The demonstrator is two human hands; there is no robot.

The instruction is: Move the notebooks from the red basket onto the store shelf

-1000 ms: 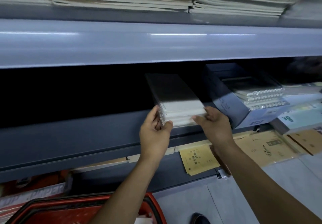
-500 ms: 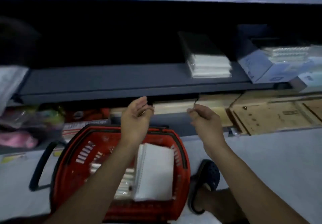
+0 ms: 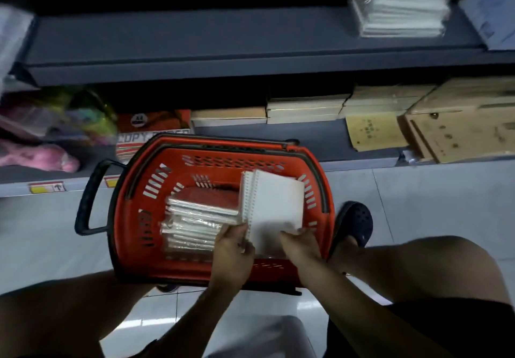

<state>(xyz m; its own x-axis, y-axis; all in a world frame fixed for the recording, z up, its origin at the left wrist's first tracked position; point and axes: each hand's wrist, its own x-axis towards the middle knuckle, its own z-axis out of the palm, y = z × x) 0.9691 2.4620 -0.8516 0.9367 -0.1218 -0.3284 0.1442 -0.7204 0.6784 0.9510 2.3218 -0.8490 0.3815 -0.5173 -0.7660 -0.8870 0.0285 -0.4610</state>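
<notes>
Head cam: both my hands down in red basket, left hand and right hand gripping white spiral notebooks by bottom edge; wrapped stack sits on shelf.

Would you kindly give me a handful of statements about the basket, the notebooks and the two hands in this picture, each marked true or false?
1. Both hands are at the white spiral notebook in the red basket. True: the left hand is at its spiral edge, the right hand at its lower right corner.
2. The basket holds only that one notebook. False: wrapped notebook packs lie beside it.
3. A wrapped stack of notebooks already lies on the grey shelf. True.
4. The basket sits on the shelf. False: it stands on the tiled floor.
5. The basket's black handle sticks out on the right. False: it is on the picture's left.
</notes>
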